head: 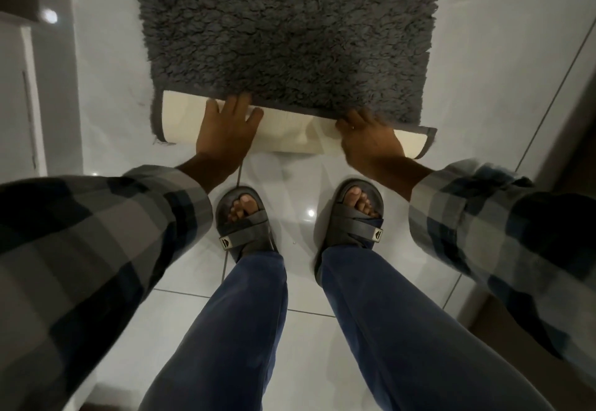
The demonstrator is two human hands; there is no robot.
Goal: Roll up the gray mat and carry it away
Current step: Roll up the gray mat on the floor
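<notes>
A shaggy gray mat lies flat on the white tiled floor and runs off the top of the view. Its near edge is turned over into a short roll whose cream backing faces up. My left hand rests on the left part of that roll, fingers spread over the fold. My right hand grips the right part of the roll, fingers curled onto the gray pile. Both hands press on the rolled edge just in front of my feet.
My two feet in dark sandals stand on the glossy tiles close behind the roll. A white cabinet or door stands at the left. A wall edge or door frame borders the right.
</notes>
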